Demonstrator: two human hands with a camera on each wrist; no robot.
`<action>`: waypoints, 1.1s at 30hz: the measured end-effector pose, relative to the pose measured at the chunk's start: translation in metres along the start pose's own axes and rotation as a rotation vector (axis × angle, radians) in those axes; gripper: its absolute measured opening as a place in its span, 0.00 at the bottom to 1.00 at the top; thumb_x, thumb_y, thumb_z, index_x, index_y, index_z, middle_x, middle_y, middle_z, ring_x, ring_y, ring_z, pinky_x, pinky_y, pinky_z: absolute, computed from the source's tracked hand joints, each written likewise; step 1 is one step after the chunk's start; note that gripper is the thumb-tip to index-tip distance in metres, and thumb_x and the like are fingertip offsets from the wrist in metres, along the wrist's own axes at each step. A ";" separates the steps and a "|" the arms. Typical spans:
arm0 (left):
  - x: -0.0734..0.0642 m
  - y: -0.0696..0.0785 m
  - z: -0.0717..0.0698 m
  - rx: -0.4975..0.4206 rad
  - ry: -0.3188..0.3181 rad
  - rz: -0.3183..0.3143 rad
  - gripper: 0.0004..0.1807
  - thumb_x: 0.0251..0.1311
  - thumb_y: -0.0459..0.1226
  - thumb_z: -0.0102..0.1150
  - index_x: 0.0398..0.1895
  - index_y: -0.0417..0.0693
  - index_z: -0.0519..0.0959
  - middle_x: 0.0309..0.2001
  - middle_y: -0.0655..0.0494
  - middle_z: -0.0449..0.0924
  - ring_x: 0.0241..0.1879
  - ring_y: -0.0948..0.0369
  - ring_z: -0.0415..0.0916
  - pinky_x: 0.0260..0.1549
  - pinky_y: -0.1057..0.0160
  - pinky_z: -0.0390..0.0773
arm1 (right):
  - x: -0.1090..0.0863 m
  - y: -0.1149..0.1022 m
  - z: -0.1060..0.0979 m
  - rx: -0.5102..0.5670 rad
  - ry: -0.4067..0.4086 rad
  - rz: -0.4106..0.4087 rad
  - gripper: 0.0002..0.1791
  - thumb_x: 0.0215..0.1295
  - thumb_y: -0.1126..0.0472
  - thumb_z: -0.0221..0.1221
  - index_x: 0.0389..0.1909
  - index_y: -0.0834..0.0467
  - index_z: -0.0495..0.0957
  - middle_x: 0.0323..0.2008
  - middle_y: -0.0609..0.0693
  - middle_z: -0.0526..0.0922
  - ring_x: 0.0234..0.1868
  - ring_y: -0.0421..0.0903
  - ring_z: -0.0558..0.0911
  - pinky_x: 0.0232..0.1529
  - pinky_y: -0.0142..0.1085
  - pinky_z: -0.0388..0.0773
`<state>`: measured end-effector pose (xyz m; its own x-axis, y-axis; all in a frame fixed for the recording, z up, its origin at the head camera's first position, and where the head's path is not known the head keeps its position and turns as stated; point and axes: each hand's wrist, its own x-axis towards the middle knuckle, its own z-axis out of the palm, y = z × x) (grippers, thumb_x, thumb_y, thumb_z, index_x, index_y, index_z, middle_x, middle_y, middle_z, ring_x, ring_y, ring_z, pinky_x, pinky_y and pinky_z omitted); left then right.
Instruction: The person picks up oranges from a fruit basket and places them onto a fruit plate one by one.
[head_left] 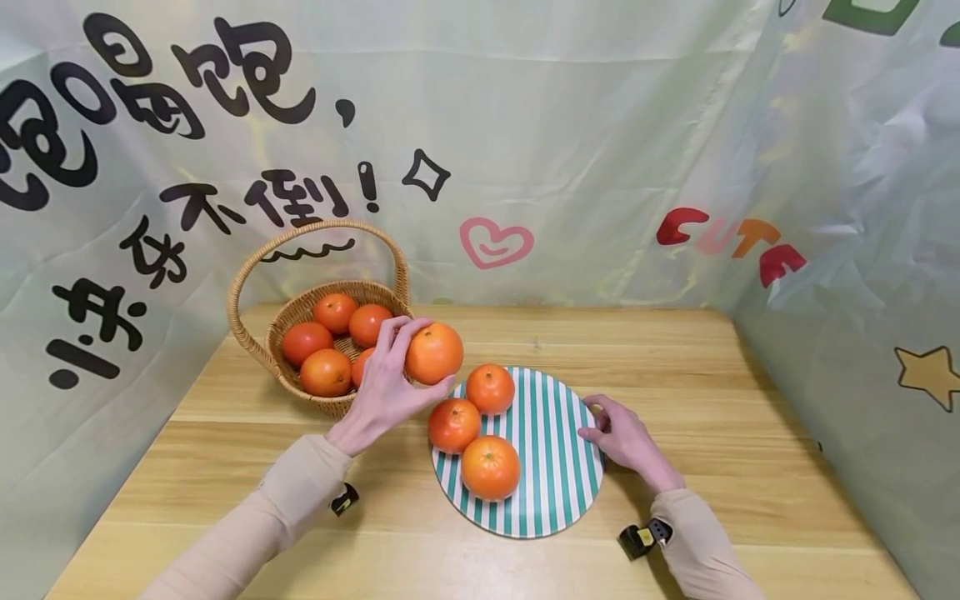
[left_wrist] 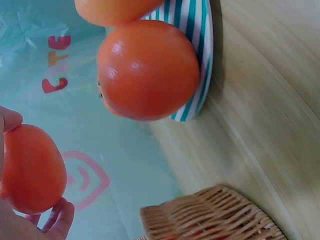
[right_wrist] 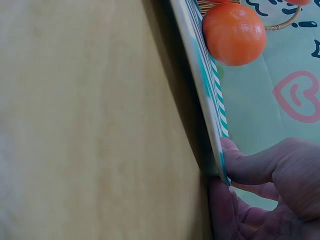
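Note:
My left hand [head_left: 384, 385] holds an orange [head_left: 437, 354] between thumb and fingers, raised between the basket and the plate. The left wrist view shows this held orange [left_wrist: 34, 170] at its left edge. On the left part of a round green-and-white striped plate [head_left: 551, 454] sit three oranges, the nearest one [head_left: 491, 468] toward the front. My right hand [head_left: 628, 435] pinches the plate's right rim. In the right wrist view its thumb [right_wrist: 250, 167] lies over the rim, with fingers below and beside the edge.
A wicker basket [head_left: 273, 333] with a tall handle stands at the back left, holding several oranges, partly hidden by my left hand. Wood-grain tabletop [head_left: 675, 358] lies under everything. Printed cloth walls [head_left: 600, 125] enclose the table at the back and sides.

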<state>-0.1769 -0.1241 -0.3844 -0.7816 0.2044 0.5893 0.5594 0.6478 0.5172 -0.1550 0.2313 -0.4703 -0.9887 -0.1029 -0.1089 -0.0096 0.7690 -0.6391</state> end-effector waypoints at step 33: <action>-0.004 0.033 0.012 -0.097 -0.087 0.036 0.39 0.45 0.47 0.74 0.64 0.53 0.72 0.59 0.48 0.66 0.47 0.53 0.78 0.46 0.53 0.83 | -0.001 0.001 0.000 -0.003 0.016 -0.030 0.27 0.65 0.63 0.64 0.64 0.65 0.71 0.29 0.51 0.75 0.29 0.44 0.71 0.30 0.33 0.66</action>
<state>-0.1581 -0.0946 -0.3772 -0.7794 0.2920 0.5543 0.6080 0.5659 0.5568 -0.1540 0.2325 -0.4709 -0.9903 -0.1158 -0.0774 -0.0398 0.7679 -0.6394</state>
